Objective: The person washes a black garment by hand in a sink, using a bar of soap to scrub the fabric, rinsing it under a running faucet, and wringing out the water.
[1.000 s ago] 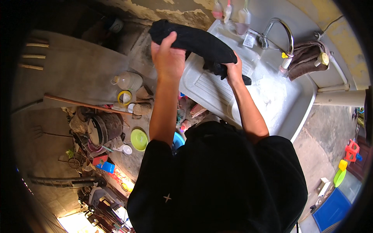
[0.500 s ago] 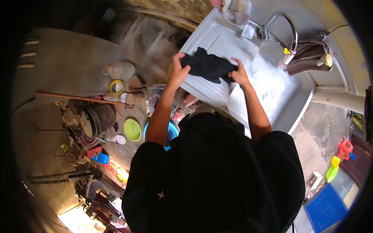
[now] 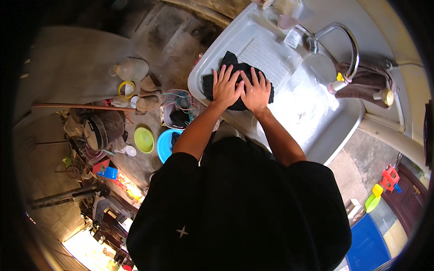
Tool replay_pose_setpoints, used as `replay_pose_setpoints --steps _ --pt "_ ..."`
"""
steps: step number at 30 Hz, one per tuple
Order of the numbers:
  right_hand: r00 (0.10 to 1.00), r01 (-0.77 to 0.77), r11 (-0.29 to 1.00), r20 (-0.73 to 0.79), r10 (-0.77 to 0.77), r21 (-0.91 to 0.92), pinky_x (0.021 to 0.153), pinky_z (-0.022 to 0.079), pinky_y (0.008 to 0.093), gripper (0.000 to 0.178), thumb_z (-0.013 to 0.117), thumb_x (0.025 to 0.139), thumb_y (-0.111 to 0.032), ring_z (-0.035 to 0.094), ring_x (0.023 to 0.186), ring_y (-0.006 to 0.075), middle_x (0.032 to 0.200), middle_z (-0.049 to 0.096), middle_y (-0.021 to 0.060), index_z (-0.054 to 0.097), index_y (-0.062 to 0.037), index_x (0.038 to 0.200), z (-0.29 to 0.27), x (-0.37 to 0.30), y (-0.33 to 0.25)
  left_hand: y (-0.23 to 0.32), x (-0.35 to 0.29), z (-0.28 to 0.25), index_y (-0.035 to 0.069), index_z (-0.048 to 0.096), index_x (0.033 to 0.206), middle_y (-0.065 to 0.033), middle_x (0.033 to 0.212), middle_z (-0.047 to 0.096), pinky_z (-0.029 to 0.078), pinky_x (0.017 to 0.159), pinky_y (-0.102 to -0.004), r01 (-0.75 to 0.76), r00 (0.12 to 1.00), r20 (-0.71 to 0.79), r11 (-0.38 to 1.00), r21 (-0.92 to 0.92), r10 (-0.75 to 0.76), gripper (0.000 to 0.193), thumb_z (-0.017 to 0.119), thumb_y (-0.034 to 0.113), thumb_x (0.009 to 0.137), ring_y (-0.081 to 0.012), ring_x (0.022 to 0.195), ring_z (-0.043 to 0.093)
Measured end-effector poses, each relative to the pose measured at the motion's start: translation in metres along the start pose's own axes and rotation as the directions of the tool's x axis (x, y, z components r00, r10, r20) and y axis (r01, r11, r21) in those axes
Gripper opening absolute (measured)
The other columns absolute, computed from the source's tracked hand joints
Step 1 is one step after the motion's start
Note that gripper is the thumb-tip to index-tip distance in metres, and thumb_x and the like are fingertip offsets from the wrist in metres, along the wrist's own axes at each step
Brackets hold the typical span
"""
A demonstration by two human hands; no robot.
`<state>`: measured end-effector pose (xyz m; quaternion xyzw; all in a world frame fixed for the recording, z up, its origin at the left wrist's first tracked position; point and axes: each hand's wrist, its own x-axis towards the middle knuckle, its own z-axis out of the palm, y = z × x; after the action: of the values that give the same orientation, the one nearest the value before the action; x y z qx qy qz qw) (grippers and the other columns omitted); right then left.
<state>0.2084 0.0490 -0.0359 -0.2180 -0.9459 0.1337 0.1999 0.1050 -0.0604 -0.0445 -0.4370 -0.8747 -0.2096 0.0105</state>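
A black cloth [image 3: 236, 105], apparently a garment, lies bunched on the ridged washboard part [image 3: 266, 58] of the grey sink. My left hand [image 3: 226, 88] presses flat on its left half, fingers spread and pointing away from me. Beside it my right hand [image 3: 256, 91] lies on the right half, also spread, the two thumbs almost touching. The cloth sticks out around both hands; what is under the palms is hidden. Right of the cloth, the sink basin [image 3: 332, 128] holds white, foamy-looking water in bright glare.
A curved chrome faucet [image 3: 348, 34] rises behind the basin, a brown towel [image 3: 366, 86] hanging beside it. On the floor to the left are a blue basin [image 3: 164, 147], a green basin [image 3: 144, 140], a basket [image 3: 167, 118] and a wooden-handled tool [image 3: 81, 106].
Both hands have let go of the cloth's ends and moved together onto it, now flat with fingers spread. The cloth has gone from held stretched out to bunched on the washboard.
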Motion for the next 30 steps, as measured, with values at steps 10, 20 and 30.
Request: replay_pose_setpoints --steps 10,20,30 --pt "0.997 0.065 0.992 -0.049 -0.061 0.106 0.078 0.044 0.0417 0.022 0.063 0.083 -0.027 0.061 0.089 0.0275 0.1 0.067 0.0082 0.071 -0.0134 0.099 0.015 0.039 0.023 -0.008 0.049 0.006 0.012 0.058 0.087 -0.0084 0.091 0.055 0.038 0.086 -0.0459 -0.122 0.992 0.025 0.985 -0.124 0.125 0.022 0.055 0.034 0.083 -0.0328 0.099 0.052" --pt "0.786 -0.433 0.897 0.525 0.327 0.088 0.081 0.054 0.0495 0.045 0.051 0.09 -0.049 0.069 0.087 0.0414 0.088 0.072 0.0205 0.076 -0.0125 0.098 0.041 0.111 0.05 -0.008 0.119 0.017 0.009 0.075 0.08 -0.02 0.081 0.07 0.051 0.076 -0.052 0.319 0.897 0.341 0.946 -0.055 -0.282 0.05 0.042 0.043 0.097 -0.0418 0.082 0.067" --pt "0.838 -0.544 0.794 0.23 0.495 0.272 0.07 0.055 0.0452 0.032 0.064 0.087 -0.042 0.07 0.078 0.0364 0.083 0.073 0.0134 0.069 -0.0113 0.091 -0.068 0.131 0.024 0.032 0.098 0.049 0.003 0.072 0.095 -0.0064 0.088 0.069 0.052 0.077 -0.0341 0.401 0.579 0.664 -0.543 -0.738 -0.473 0.035 0.062 0.036 0.092 -0.0191 0.08 0.064"
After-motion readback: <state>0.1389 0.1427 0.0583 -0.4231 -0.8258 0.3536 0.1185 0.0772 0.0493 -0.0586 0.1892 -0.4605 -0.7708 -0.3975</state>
